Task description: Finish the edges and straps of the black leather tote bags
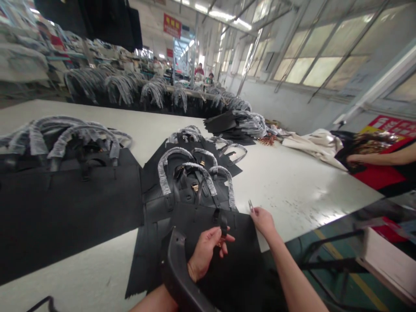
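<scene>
My left hand [205,250] pinches a short black strap [223,223] over a black bag panel [238,264]. A coppery glint shows among its fingers, too small to make out. A bare black handle [177,264] curves up in front of my left wrist. At the panel's right edge, my right hand [262,220] is closed around small metal thread snips [250,205], tips pointing up. Just beyond both hands lie black bag pieces with plastic-wrapped handles [169,167] and a gold-coloured clasp [195,186].
More black bag pieces [81,203] lie on the white table [292,182] at left. A black stack [227,123] and cream cloth [315,143] are towards the back. Another person's arm [383,159] reaches in at right. A pale stool-like block [386,264] stands beside the table.
</scene>
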The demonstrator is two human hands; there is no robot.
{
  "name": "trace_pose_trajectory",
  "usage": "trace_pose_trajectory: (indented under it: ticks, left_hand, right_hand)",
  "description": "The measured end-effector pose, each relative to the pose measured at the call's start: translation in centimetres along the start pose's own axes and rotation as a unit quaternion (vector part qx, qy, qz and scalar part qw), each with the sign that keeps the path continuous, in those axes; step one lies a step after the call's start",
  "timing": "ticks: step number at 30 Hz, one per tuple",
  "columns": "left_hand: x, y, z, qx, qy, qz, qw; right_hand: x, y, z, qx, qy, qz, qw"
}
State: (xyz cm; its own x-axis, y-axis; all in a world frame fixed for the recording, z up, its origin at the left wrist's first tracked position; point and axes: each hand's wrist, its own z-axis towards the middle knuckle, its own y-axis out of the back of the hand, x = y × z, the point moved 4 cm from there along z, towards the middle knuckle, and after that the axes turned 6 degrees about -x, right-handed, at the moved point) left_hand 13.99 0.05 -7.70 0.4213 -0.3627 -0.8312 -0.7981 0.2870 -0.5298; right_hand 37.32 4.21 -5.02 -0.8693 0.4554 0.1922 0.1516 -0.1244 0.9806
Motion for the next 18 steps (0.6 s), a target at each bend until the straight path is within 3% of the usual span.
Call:
trace_pose_trajectory:
  ticks: [6,10,14,18]
  left_hand:
    - [0.3,-0.1,0.0,0.017,0.058,-0.092,0.994]
    - [0.3,-0.4,0.2,0.032,0.096,-0.124,0.987]
    - [0.3,-0.4,0.4,0.026,0.107,-0.140,0.984]
    - [0.6,-0.4,0.5,0.021,0.101,-0.126,0.987]
  right_hand:
    - [1.8,3.2,-6.1,-0.056,0.033,0.107,0.992]
    - [2.8,4.1,-9.4,-0.100,0.041,0.127,0.986]
    - [3.1,3.7,-10.8,-0.151,0.043,0.159,0.975]
    - [4.4,2.2,-12.1,-0.147,0.155,0.229,0.950]
